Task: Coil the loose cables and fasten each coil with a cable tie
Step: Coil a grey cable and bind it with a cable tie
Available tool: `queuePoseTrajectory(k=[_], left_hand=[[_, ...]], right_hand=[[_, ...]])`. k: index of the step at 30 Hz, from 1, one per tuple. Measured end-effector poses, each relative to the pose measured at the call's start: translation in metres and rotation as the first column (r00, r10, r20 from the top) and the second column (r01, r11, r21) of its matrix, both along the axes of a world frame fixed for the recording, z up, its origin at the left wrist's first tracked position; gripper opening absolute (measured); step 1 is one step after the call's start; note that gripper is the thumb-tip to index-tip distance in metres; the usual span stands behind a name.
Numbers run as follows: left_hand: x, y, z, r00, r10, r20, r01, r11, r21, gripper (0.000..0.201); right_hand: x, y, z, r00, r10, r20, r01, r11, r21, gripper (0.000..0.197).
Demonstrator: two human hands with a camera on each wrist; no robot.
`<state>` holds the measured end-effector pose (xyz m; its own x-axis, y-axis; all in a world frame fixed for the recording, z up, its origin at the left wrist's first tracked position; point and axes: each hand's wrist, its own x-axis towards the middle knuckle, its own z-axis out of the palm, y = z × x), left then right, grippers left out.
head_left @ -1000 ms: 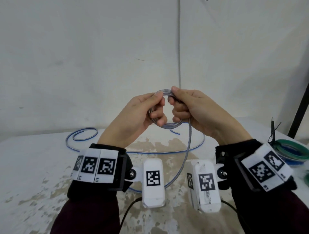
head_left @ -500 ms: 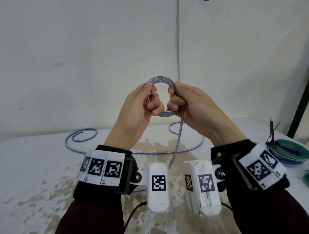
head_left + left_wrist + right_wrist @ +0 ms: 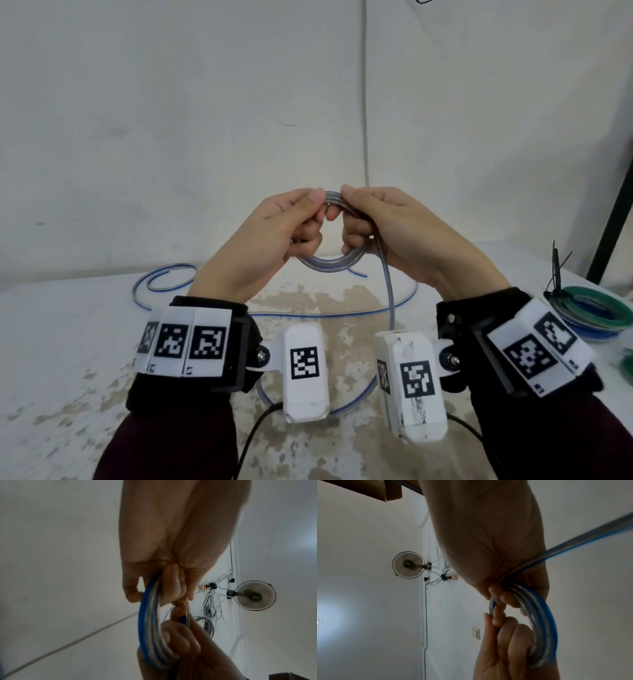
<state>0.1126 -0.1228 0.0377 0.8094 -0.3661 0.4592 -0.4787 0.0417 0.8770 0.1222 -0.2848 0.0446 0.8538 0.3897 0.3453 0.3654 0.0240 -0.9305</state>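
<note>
Head view: 2 hands, left hand and right hand, pinch the coil (mid-air).

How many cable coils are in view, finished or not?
2. One blue-striped coil is held up between the left hand and right hand, its tail trailing onto the table. One tied coil lies at the table's right edge; more may sit out of frame.
</note>
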Motion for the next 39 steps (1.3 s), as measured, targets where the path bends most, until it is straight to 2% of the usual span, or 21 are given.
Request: queuePoseTrajectory(k=[3,6,8,10,13,17,21,23,26,30,35,39], left_hand=[[0.004,-0.003,0.000,0.993,0.116,0.022,-0.112,0.985,-0.130,0.031],[0.008,-0.007,-0.001,0.985,0.172,0.007,-0.162,0.941,-0.296,0.032],[0.008,-0.012,-0.001,0.988,0.152,-0.033,-0.153,0.920,-0.361,0.033],[0.007,-0.018,0.000,0.993,0.059,-0.106,-0.097,0.912,-0.399,0.035],[0.006,-0.020,0.000,0.982,-0.057,-0.182,-0.012,0.933,-0.360,0.035],[0.005,-0.011,-0.002,0.987,-0.032,-0.154,0.015,0.994,-0.111,0.031],[0.003,-0.007,-0.004,0.995,-0.043,-0.094,0.039,0.998,-0.043,0.030],[0.004,-0.010,-0.005,0.999,-0.012,-0.050,0.008,0.998,-0.068,0.032],[0.007,-0.015,-0.004,0.997,0.068,-0.032,-0.073,0.977,-0.199,0.032],[0.009,-0.016,-0.002,0.989,0.140,-0.044,-0.146,0.907,-0.395,0.032],[0.010,-0.019,-0.002,0.986,0.165,-0.037,-0.166,0.907,-0.387,0.033],[0.009,-0.021,-0.002,0.980,0.193,-0.047,-0.195,0.892,-0.407,0.033]], right_hand=[[0.000,0.000,0.001,0.997,0.006,-0.077,0.003,0.993,0.118,0.039],[0.001,-0.001,0.000,0.996,0.059,-0.073,-0.046,0.986,0.160,0.038],[0.002,0.000,-0.001,0.996,0.072,-0.050,-0.061,0.979,0.196,0.035],[0.004,0.000,-0.001,0.997,0.062,-0.040,-0.051,0.971,0.235,0.032],[0.005,-0.003,0.001,0.999,0.039,-0.019,-0.034,0.976,0.213,0.031],[0.002,-0.007,0.001,0.999,0.049,0.013,-0.049,0.998,0.034,0.032],[0.002,-0.008,0.001,0.999,0.040,-0.025,-0.040,0.999,-0.016,0.033],[0.002,-0.006,0.001,0.999,-0.005,-0.037,0.006,1.000,0.025,0.033],[0.004,-0.007,0.000,0.998,-0.042,-0.042,0.046,0.995,0.091,0.036],[0.004,-0.009,-0.001,0.999,0.049,0.011,-0.050,0.996,0.070,0.025],[0.004,-0.006,-0.001,0.998,0.012,0.064,-0.016,0.998,0.062,0.023],[0.005,-0.001,-0.002,1.000,0.004,-0.011,-0.002,0.990,0.139,0.032]])
